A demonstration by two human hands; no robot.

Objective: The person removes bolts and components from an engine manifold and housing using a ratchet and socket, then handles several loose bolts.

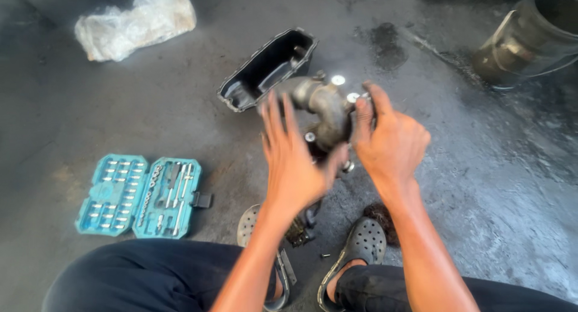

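Hands meet over a grimy metal engine part (325,110), a curved cast housing with bright bolt heads, held up above the dark oil-stained concrete floor (481,167). In the head view, the left hand (295,164) spreads its fingers wide against the near side of the part, palm pressed to it and thumb hooked under. The right hand (388,140) closes around the part's right end, fingertips on top near a bolt; motion blur makes the exact grip hard to tell. Just behind the part lies a black oil pan (268,68), open side up. An open turquoise socket set case (138,194) sits well to the left. A crumpled plastic bag (135,23) lies far left, a black bucket (530,35) far right.
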